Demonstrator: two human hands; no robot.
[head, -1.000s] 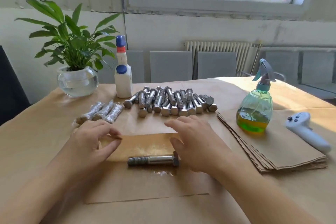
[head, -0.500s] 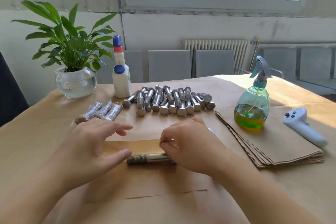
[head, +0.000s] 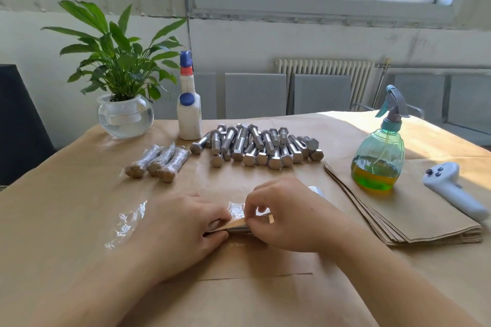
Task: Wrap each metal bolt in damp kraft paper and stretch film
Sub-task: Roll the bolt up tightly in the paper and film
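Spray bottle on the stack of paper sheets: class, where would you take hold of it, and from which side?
Take the spray bottle by its narrow neck just under the trigger head, coming from the near right. It stands upright, the round body looks too wide for a firm grip, the nozzle points left, and that side seems open, with the controller lying apart further right.

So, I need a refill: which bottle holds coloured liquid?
The green spray bottle standing on the stacked kraft sheets; the white bottle is opaque.
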